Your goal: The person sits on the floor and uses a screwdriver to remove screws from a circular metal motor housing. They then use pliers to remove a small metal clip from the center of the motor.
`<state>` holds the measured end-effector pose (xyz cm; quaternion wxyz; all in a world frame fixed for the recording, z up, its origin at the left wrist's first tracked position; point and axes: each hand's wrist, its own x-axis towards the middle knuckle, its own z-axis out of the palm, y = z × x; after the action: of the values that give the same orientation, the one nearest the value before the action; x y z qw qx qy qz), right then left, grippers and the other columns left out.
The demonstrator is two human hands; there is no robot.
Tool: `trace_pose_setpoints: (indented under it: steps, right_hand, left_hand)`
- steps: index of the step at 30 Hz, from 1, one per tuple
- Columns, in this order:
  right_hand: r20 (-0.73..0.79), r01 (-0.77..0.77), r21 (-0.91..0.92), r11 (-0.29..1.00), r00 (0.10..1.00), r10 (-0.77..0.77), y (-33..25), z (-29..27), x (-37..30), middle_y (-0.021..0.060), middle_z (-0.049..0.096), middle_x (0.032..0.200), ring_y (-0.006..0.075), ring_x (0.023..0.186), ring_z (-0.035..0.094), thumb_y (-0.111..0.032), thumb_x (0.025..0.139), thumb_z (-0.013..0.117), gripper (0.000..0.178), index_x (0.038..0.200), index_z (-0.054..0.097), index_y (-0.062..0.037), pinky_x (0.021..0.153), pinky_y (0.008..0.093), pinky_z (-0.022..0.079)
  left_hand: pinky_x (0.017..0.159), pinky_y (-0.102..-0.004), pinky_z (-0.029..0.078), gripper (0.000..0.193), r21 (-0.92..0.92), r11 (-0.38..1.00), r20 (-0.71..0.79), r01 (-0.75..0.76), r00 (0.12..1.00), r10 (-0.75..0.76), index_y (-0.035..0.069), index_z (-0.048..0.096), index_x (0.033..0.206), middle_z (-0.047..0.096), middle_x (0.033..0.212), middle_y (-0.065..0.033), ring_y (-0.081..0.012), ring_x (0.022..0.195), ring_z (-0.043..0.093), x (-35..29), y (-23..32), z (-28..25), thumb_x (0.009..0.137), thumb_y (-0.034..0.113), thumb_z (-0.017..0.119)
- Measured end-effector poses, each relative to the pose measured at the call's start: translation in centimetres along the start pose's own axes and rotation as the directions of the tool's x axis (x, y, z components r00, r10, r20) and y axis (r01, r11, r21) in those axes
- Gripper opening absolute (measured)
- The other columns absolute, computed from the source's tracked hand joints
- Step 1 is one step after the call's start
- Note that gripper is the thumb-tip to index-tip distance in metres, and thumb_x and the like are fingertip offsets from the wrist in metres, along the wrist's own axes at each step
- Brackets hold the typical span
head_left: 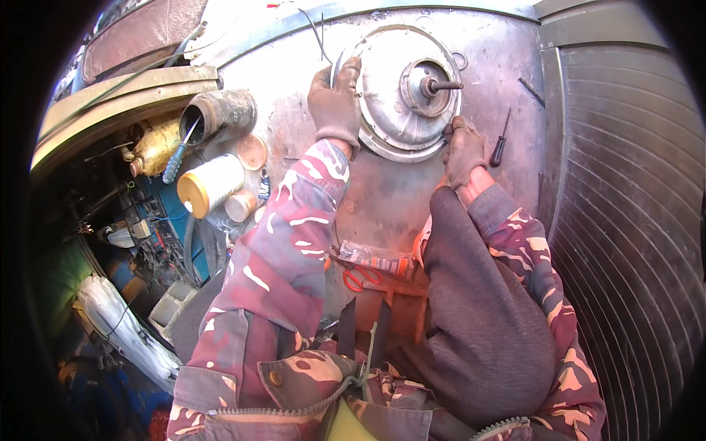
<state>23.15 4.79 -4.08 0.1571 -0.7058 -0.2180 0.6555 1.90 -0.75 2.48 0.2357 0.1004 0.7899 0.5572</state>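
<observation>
A round silvery metal housing (382, 110), with a raised collar and a short rod (446, 86) at its centre, stands at the far middle of the metal work surface (390, 195). My left hand (334, 103), in a brown-grey work glove, grips its left rim, thumb and fingers closed at the edge. At the lower right rim my gloved right hand (466, 151) is closed with its fingertips against the edge; part of that grip is hidden. A dark-handled screwdriver (500, 143) lies to the right of my right hand.
On the left are a metal cylinder (234, 114) holding a blue-handled screwdriver (175, 163), a white tub with a yellow end (212, 184) and a round tin (252, 151). Red-handled scissors (360, 279) lie near my knee (471, 242). A ribbed shutter (625, 184) bounds the right side.
</observation>
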Motion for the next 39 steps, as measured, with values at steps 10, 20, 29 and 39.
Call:
trace_pose_setpoints:
  steps: [10, 20, 29, 39]
  right_hand:
    - [0.113, 0.411, -0.197, 0.890, 0.911, -0.396, 1.7, -2.4, 1.0, 0.0004, 0.061, 0.072, 0.0136, 0.062, 0.051, -0.037, 0.113, 0.059, 0.043, 0.096, 0.072, 0.0000, 0.060, 0.0327, 0.042]
    - [0.584, 0.361, -0.248, 0.899, 0.796, -0.159, 0.6, -7.0, -2.1, 0.0031, 0.067, 0.083, 0.0114, 0.071, 0.060, -0.037, 0.114, 0.055, 0.041, 0.110, 0.070, 0.0005, 0.067, 0.0281, 0.050]
    - [0.732, 0.625, -0.274, 0.731, 0.629, -0.263, -0.5, -5.4, -3.8, 0.0051, 0.070, 0.090, 0.0130, 0.081, 0.067, -0.038, 0.114, 0.054, 0.042, 0.116, 0.071, 0.0005, 0.072, 0.0300, 0.056]
    - [0.722, 0.629, -0.359, 0.690, 0.655, -0.221, -0.2, -4.9, -3.4, 0.0066, 0.072, 0.091, 0.0132, 0.079, 0.068, -0.041, 0.114, 0.054, 0.044, 0.114, 0.072, -0.0010, 0.072, 0.0300, 0.056]
  left_hand:
    - [0.093, -0.0391, 0.055, 0.061, 0.109, 0.992, 0.053, -0.067, 0.997, 0.061, -0.014, 0.069, 0.120, 0.077, 0.105, -0.0247, -0.0305, 0.100, 0.073, 1.0, -0.9, -0.7, 0.096, 0.041, 0.079]
    - [0.099, -0.0403, 0.055, 0.067, 0.127, 0.991, 0.089, -0.040, 0.996, 0.028, -0.014, 0.069, 0.124, 0.077, 0.113, -0.0264, -0.0333, 0.107, 0.073, 2.7, -1.1, -0.4, 0.095, 0.046, 0.077]
    - [0.096, -0.0409, 0.056, 0.063, 0.162, 0.985, 0.086, -0.054, 0.995, 0.040, -0.011, 0.071, 0.120, 0.078, 0.108, -0.0270, -0.0339, 0.104, 0.075, 2.5, -1.1, -0.7, 0.093, 0.046, 0.078]
    - [0.094, -0.0409, 0.057, 0.071, 0.124, 0.989, 0.090, -0.078, 0.994, 0.067, -0.011, 0.070, 0.122, 0.077, 0.106, -0.0256, -0.0332, 0.101, 0.075, 2.5, -1.7, -0.6, 0.092, 0.053, 0.077]
